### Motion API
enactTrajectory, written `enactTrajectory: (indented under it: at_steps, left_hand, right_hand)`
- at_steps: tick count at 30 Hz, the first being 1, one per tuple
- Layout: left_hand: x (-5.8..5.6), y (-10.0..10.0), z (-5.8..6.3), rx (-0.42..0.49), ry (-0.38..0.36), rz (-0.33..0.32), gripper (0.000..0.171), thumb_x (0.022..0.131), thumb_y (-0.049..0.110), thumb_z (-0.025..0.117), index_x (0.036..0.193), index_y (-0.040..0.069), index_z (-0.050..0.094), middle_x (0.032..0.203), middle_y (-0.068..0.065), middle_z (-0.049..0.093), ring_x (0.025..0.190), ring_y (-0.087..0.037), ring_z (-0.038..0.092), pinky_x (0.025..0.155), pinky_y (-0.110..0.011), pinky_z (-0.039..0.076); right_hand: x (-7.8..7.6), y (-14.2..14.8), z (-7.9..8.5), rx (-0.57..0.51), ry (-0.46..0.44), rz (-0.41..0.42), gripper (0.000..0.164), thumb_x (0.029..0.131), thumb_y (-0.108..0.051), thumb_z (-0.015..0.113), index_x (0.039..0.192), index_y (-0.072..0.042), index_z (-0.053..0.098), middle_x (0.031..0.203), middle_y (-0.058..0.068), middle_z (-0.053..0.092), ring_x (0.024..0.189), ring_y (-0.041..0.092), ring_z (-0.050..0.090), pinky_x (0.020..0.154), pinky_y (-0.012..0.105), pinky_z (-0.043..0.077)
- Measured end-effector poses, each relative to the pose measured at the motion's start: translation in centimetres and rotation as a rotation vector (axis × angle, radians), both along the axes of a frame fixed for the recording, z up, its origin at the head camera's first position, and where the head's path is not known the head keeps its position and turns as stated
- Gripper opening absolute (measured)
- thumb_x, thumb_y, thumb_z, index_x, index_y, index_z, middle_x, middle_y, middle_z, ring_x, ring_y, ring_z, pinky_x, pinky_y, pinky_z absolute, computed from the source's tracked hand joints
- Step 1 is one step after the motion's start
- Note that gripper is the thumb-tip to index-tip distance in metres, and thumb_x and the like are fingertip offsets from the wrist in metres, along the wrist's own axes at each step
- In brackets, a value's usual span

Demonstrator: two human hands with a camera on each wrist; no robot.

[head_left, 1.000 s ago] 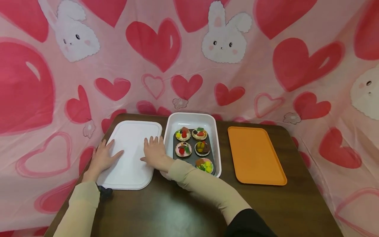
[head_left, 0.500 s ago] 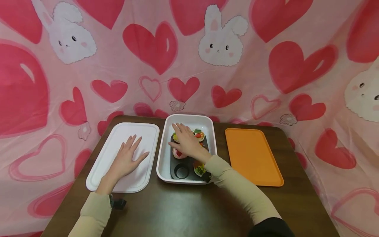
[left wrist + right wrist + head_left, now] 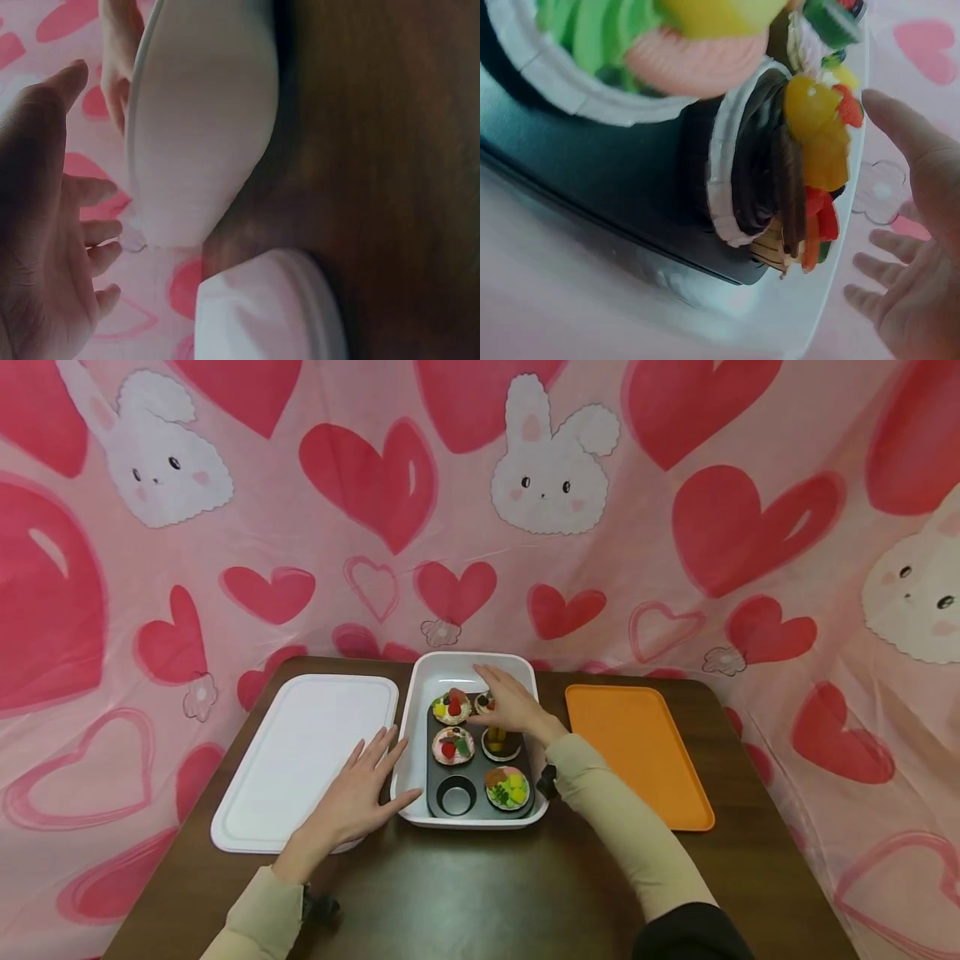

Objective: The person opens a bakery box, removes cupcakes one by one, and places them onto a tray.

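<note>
A white tub (image 3: 406, 760) holds a dark muffin pan (image 3: 475, 781). Fake tarts topped with fruit and cream sit in its cups, such as a green-and-yellow one (image 3: 507, 787) and a strawberry one (image 3: 453, 747). The front left cup (image 3: 455, 796) has no tart. My right hand (image 3: 517, 703) hovers over the back right tarts, fingers extended and partly covering them. In the right wrist view, its fingers are spread beside a chocolate tart (image 3: 757, 165). My left hand (image 3: 348, 802), fingers spread, is at the tub's left side; the left wrist view shows it by the tub's outer wall (image 3: 202, 112).
Left of the tub lies a flat white lid-like board (image 3: 307, 735), partly under my left hand in the head view. An orange tray (image 3: 637, 760) lies on the right. Everything is on a brown table (image 3: 465, 893) in front of a pink heart-and-bunny cloth (image 3: 420, 610).
Both hands have moved right, away from the white board. The right hand has gone to the back right of the muffin pan, the left hand to the tub's left side.
</note>
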State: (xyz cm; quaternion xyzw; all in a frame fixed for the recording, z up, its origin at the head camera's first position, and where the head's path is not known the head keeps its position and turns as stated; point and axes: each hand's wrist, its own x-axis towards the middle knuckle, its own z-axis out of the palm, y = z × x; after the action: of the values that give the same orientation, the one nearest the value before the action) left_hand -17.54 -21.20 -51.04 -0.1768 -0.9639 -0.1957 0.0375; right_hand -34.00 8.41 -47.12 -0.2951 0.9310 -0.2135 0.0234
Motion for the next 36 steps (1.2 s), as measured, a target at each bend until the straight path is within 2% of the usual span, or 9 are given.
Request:
enactTrajectory:
  at_steps: [4,7,12,19,25,36]
  left_hand:
    - [0.3,0.6,-0.5,-0.015,0.019,-0.030,0.098,0.096,0.066,0.070,0.171,0.010,0.039,0.181,-0.019,0.031,0.170,-0.041,0.028,0.137,-0.065,0.024]
    - [0.5,0.9,-0.8,-0.025,0.008,-0.038,0.102,0.095,0.069,0.069,0.172,0.010,0.037,0.183,-0.018,0.028,0.171,-0.039,0.027,0.138,-0.064,0.024]
    - [0.5,1.4,-1.1,-0.024,-0.026,-0.043,0.107,0.092,0.073,0.068,0.173,0.011,0.034,0.184,-0.016,0.024,0.172,-0.037,0.023,0.139,-0.063,0.022]
    - [0.4,2.0,-1.9,-0.058,-0.004,-0.041,0.113,0.091,0.077,0.067,0.173,0.007,0.032,0.184,-0.018,0.024,0.172,-0.038,0.023,0.139,-0.062,0.024]
    - [0.7,2.3,-2.3,-0.045,0.006,-0.003,0.120,0.088,0.079,0.068,0.173,0.003,0.030,0.184,-0.020,0.021,0.171,-0.040,0.024,0.138,-0.062,0.026]
    - [0.8,3.1,-3.0,-0.025,0.000,0.018,0.120,0.089,0.078,0.067,0.173,0.002,0.028,0.185,-0.020,0.018,0.173,-0.039,0.019,0.138,-0.060,0.024]
  right_hand:
    - [-0.4,0.3,-0.6,0.020,-0.039,-0.078,0.110,0.089,-0.043,0.091,0.173,-0.006,0.030,0.175,0.023,0.041,0.161,0.043,0.042,0.134,0.060,0.037]
    - [-0.5,0.4,-0.7,0.036,-0.068,-0.136,0.110,0.088,-0.043,0.091,0.173,-0.008,0.030,0.170,0.024,0.046,0.156,0.043,0.047,0.131,0.061,0.041]
    - [-0.6,0.3,-0.8,0.074,-0.098,-0.196,0.103,0.088,-0.042,0.091,0.169,-0.008,0.038,0.159,0.025,0.054,0.142,0.043,0.056,0.123,0.062,0.050]
    - [-1.0,0.1,-1.0,0.114,-0.099,-0.221,0.087,0.086,-0.042,0.093,0.154,-0.003,0.054,0.145,0.023,0.062,0.127,0.039,0.063,0.114,0.057,0.058]
    - [-1.1,0.0,-1.2,0.142,-0.108,-0.247,0.078,0.085,-0.041,0.093,0.143,-0.001,0.061,0.134,0.021,0.063,0.119,0.036,0.063,0.108,0.053,0.060]
    - [-1.2,-0.2,-2.0,0.149,-0.126,-0.229,0.075,0.085,-0.039,0.094,0.141,-0.002,0.063,0.131,0.021,0.061,0.119,0.036,0.060,0.105,0.050,0.057]
